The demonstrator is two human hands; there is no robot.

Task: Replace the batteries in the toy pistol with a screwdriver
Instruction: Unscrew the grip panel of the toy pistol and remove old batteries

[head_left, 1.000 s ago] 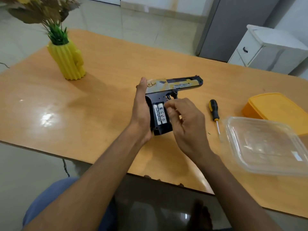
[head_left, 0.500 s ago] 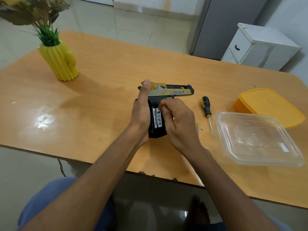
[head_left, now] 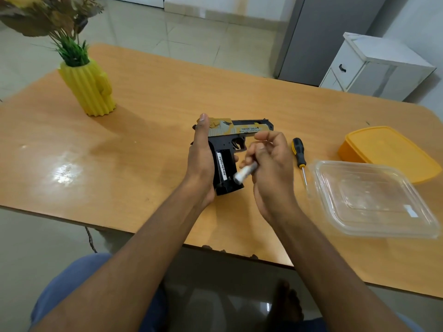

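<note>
The black and yellow toy pistol (head_left: 239,130) lies on its side over the table, barrel pointing right. My left hand (head_left: 200,159) grips its black handle from the left, thumb along the back of the slide. The battery compartment in the handle is uncovered, with one white battery (head_left: 222,167) seated inside. My right hand (head_left: 268,164) holds a second white battery (head_left: 244,173) in its curled fingers, just right of the handle and clear of the compartment. The screwdriver (head_left: 298,154), with a black and yellow handle, lies on the table right of my right hand.
A clear plastic container (head_left: 374,200) sits at the right near the table's front edge, with a yellow lid (head_left: 386,152) behind it. A yellow cactus-shaped vase (head_left: 88,89) with plants stands at the far left. The wooden table (head_left: 119,144) carries all of it; a white cabinet (head_left: 374,65) stands beyond.
My right hand has pulled one battery out of the handle compartment and drawn it away to the right. One battery stays inside. My left hand keeps its grip on the pistol.
</note>
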